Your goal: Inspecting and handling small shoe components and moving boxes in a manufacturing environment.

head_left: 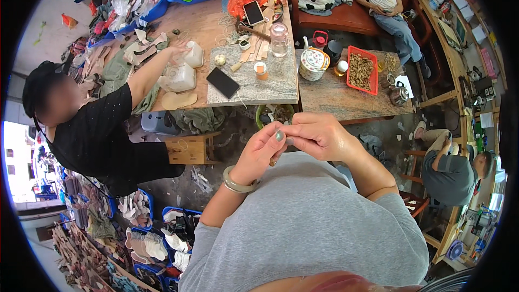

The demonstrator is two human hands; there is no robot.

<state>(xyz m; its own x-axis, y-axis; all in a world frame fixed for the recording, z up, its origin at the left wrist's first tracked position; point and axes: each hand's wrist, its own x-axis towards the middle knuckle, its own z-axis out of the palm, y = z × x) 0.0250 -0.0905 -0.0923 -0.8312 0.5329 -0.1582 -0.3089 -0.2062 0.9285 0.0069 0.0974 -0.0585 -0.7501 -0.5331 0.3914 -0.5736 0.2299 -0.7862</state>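
Note:
My left hand and my right hand meet in front of my grey shirt, with fingertips pinched together. Between them is something small that my fingers mostly cover. A bit of brown shows under the left fingers, too little to name. A bangle circles my left wrist. Just beyond my hands, a green bin with scraps in it stands below the table edge. To the right on the low table lies a red tray of what look like unshelled peanuts.
A stone-topped table ahead bears a dark phone, a glass jug and a small jar. Left, a co-worker in black reaches towards white containers. A floral pot stands near the tray. Two other people sit to the right.

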